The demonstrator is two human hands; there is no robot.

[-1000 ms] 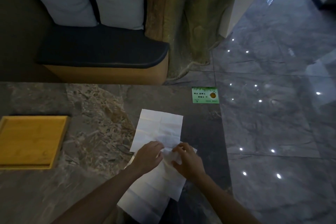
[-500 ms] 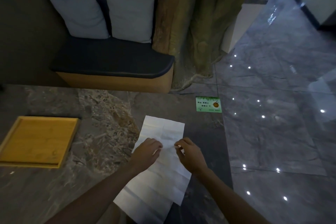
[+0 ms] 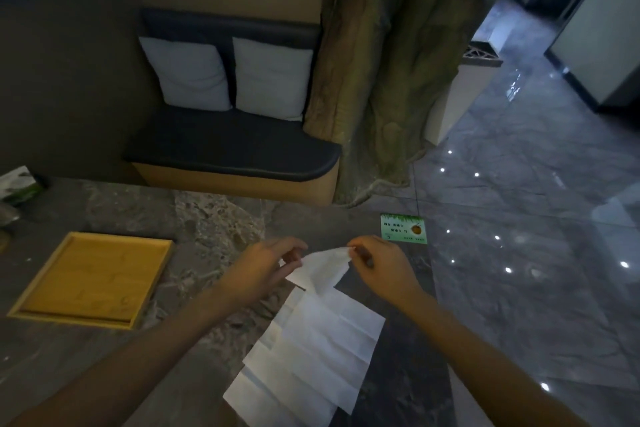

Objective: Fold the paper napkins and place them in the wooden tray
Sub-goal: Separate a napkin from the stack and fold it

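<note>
A white paper napkin (image 3: 320, 269) is lifted off the marble table (image 3: 207, 229), its far edge pinched between my left hand (image 3: 266, 269) and my right hand (image 3: 379, 269). It hangs slack between them. Under it lie more unfolded white napkins (image 3: 311, 354), creased and overlapping, running toward the table's near edge. The square wooden tray (image 3: 91, 279) sits to the left of my hands with nothing in it.
A green card (image 3: 403, 228) lies near the table's right corner. A green and white packet (image 3: 19, 184) sits at the far left edge. Beyond the table stand a cushioned bench (image 3: 232, 152) and a tree-trunk pillar (image 3: 388, 80); glossy floor lies to the right.
Both hands have moved away from me along the napkin, pinched its far edge and raised it off the table. The camera has tilted up.
</note>
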